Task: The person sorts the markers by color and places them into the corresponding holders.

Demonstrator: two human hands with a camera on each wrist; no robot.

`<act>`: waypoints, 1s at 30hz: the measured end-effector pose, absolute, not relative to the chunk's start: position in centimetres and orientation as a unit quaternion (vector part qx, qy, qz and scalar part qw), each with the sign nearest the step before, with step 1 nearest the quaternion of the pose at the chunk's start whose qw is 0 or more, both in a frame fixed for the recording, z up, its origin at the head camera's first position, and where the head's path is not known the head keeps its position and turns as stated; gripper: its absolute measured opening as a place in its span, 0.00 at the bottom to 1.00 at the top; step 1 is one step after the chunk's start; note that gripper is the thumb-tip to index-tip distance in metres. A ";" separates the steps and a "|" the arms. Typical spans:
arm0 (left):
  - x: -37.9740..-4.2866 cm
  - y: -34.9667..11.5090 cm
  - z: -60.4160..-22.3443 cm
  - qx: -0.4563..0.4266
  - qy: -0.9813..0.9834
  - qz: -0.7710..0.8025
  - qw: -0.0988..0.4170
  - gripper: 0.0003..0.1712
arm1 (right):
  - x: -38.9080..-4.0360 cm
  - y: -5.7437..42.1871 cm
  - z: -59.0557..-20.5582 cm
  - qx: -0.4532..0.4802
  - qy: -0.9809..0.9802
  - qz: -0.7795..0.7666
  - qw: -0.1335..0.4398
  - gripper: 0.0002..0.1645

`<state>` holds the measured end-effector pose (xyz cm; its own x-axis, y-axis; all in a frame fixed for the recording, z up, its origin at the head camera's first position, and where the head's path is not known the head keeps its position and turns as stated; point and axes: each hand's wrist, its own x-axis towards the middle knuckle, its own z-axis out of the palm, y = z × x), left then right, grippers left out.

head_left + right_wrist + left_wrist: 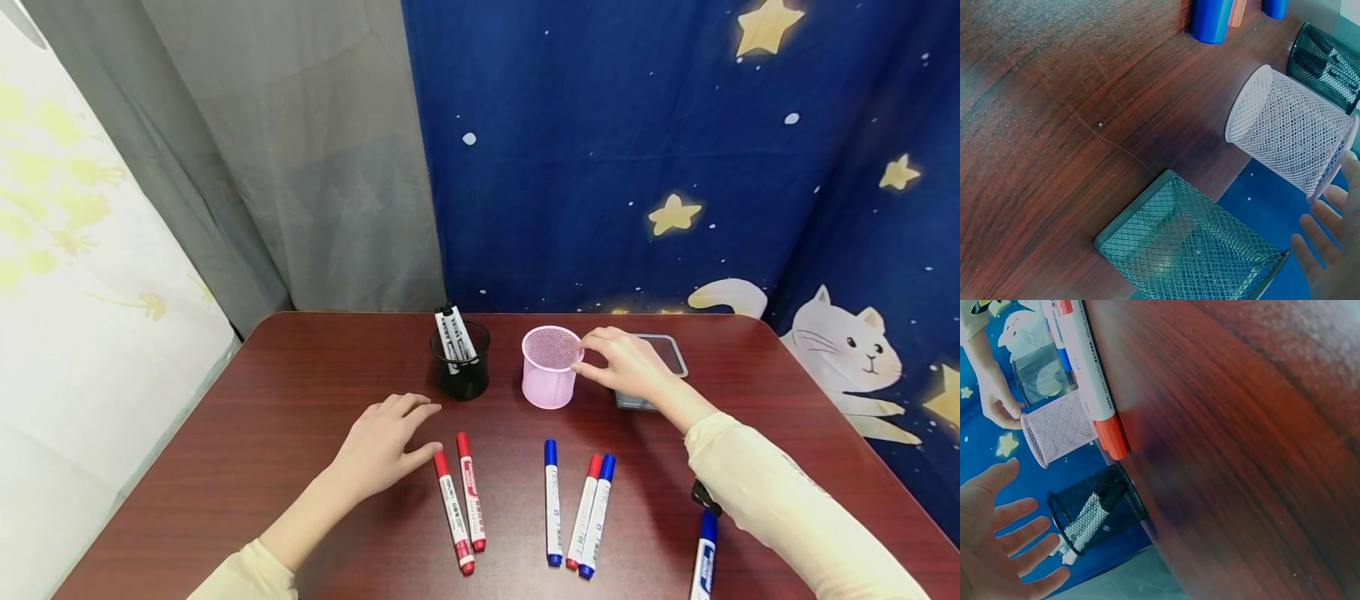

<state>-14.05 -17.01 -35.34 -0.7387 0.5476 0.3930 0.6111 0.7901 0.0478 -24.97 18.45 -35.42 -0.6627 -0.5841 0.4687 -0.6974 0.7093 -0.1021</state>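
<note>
Currently, the right hand (628, 362) touches the pink mesh cup (548, 386).

Pink mesh cup (548, 385), upright; two red whiteboard-style pens, lying flat.
Cup: round, open-topped, right of centre in the head view; right hand (628, 360) at its rim, contact uncertain. First red pen (454, 515): white printed barrel, capped, lower centre, cap toward the top of the frame, near the thumb of the left hand (384, 443). Second red pen (471, 492): similar, capped, just beside, to its right.
</note>
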 end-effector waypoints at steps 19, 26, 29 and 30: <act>-13.7 -17.7 -36.3 -0.292 -0.938 -0.075 0.170 0.26 | -24.7 17.8 -34.9 0.292 -0.939 0.115 0.140 0.34; -13.8 -17.7 -37.0 -0.331 -0.930 -0.069 0.143 0.26 | -24.7 17.8 -34.8 0.298 -0.938 0.107 0.141 0.34; -13.7 -17.5 -37.5 -0.363 -0.922 -0.061 0.118 0.24 | -24.7 17.7 -34.7 0.299 -0.938 0.108 0.139 0.34; -13.6 -17.4 -37.7 -0.374 -0.920 -0.058 0.107 0.24 | -24.7 17.7 -34.7 0.299 -0.938 0.108 0.139 0.34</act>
